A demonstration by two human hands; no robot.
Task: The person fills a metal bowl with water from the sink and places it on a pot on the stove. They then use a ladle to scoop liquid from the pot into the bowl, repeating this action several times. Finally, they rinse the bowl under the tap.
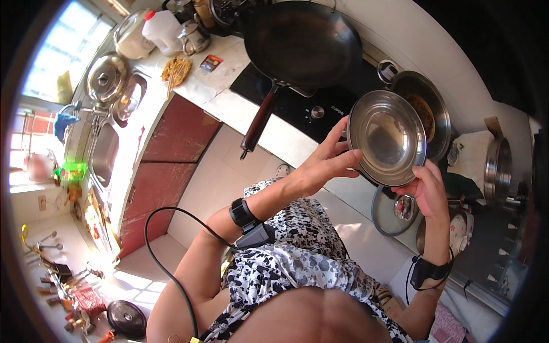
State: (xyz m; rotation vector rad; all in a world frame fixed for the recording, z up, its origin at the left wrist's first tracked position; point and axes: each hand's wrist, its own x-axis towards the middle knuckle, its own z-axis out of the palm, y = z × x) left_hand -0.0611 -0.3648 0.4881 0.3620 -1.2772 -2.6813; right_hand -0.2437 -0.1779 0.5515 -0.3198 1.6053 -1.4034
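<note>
A round stainless steel dish (384,141) is tilted above the right end of the cooktop, its shiny inside facing me. My left hand (328,165) is at its left rim, with the thumb over the edge and some fingers spread. At the lower right rim, my right hand (429,188) pinches the dish between the thumb and the fingers beneath. Partly hidden behind the dish is a deep metal pot (444,115) with brownish food (422,111) in it. Below the dish, a glass lid (381,214) with a dark rim lies on the counter.
A large dark wok (304,47) sits on the black cooktop (339,94), its wooden handle (261,118) jutting over the counter edge. The sink (105,154) is at left. A plastic jug (163,32) stands at the back. A cable (171,274) loops beside my left arm.
</note>
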